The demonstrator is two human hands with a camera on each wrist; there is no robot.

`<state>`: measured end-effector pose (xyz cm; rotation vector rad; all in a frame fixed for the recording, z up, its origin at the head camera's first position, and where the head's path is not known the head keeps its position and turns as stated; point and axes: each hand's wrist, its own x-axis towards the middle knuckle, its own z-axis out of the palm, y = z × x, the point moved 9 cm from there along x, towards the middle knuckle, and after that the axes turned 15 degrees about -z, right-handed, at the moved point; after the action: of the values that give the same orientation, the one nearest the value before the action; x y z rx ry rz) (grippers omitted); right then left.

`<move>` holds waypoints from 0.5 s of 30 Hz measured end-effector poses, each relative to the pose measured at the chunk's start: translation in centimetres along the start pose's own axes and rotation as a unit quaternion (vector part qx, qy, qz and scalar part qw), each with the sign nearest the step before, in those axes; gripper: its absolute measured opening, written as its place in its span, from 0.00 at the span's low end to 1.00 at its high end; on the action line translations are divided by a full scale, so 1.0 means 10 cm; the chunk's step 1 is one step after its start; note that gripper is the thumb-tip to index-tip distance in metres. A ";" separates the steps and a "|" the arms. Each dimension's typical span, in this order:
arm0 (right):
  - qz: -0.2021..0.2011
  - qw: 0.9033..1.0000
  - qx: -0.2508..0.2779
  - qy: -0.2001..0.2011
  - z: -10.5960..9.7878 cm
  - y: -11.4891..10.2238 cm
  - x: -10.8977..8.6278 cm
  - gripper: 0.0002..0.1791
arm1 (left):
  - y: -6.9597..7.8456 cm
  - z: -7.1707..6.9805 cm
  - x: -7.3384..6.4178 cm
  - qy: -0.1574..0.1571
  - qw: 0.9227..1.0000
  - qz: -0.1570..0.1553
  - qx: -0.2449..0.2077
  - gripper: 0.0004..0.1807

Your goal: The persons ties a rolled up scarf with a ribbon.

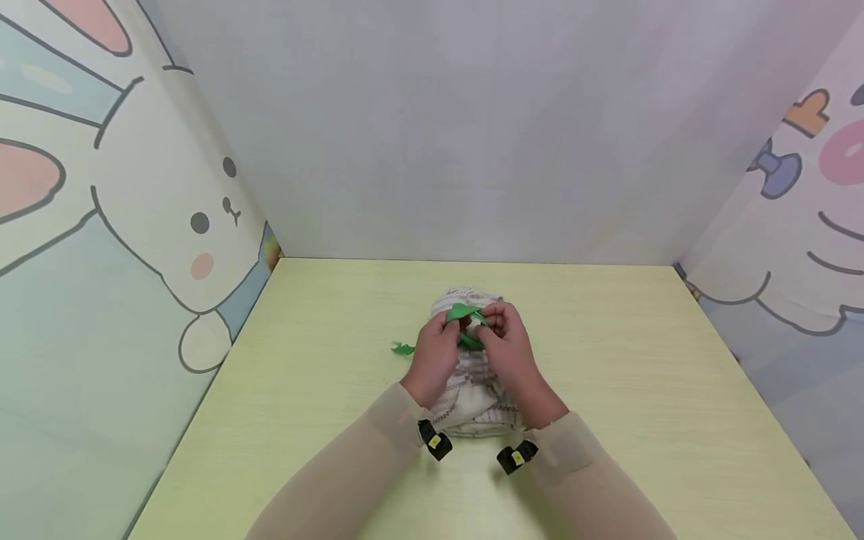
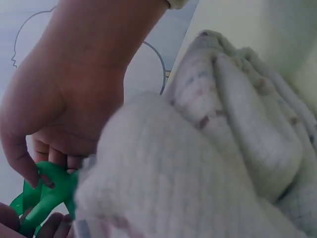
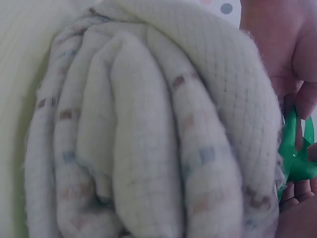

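A rolled white knitted cloth (image 1: 472,397) with small coloured checks lies on the yellow-green table (image 1: 641,360), lengthwise away from me. A green ribbon (image 1: 466,313) runs over its far part. My left hand (image 1: 437,352) pinches the ribbon (image 2: 44,191) from the left, thumb and fingers curled on it. From the right, my right hand (image 1: 508,341) pinches the same ribbon (image 3: 294,153). The wrist views are mostly filled by the cloth roll (image 2: 198,163) (image 3: 148,129). A loose ribbon end (image 1: 403,348) lies on the table left of my left hand.
Printed cartoon panels wall the table on the left (image 1: 121,225) and right (image 1: 796,240), and a plain pale panel (image 1: 472,127) closes the back. Bare tabletop lies on both sides of the roll. Black wrist cameras (image 1: 435,440) sit at my sleeve cuffs.
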<state>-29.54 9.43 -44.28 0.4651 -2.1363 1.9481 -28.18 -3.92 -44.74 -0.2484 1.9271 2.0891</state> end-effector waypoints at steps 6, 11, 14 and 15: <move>0.010 1.000 0.002 0.004 -0.04 0.00 -0.01 0.13 | 0.00 -0.07 0.03 -0.019 0.997 -0.001 -0.076 0.15; 0.009 0.999 0.035 0.015 -0.09 -0.01 0.00 0.12 | -0.02 -0.11 0.09 -0.053 0.983 -0.016 -0.175 0.10; 0.008 0.996 0.084 0.034 -0.13 -0.01 0.02 0.13 | -0.01 -0.12 0.10 -0.078 0.971 -0.011 -0.226 0.10; 0.008 0.994 0.102 0.042 -0.14 -0.02 0.02 0.12 | 0.00 -0.13 0.10 -0.085 0.967 -0.009 -0.240 0.11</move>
<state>-29.73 10.78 -43.91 0.3940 -1.9068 2.1651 -29.19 -5.12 -45.22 -0.1758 1.2991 2.4484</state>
